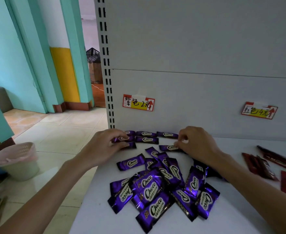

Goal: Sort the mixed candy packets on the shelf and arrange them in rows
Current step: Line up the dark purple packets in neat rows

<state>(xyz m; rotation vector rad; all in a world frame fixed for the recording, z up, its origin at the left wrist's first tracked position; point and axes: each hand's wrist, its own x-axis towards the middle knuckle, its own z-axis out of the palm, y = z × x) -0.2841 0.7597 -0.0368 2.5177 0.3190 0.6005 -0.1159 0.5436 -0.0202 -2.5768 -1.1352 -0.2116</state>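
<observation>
Barely started: a few purple packets (pixel 146 136) rowed up between left hand (pixel 108 142) and right hand (pixel 196 144), each pinching one, with the loose pile (pixel 159 188) by the wrists and red packets (pixel 265 164) further right unsorted.

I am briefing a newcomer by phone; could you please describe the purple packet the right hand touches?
Find the left price tag on the white back panel; tidy rows of purple packets lie below it. The wanted packet lies apart at their front right, the only one pinched by the right hand.
</observation>
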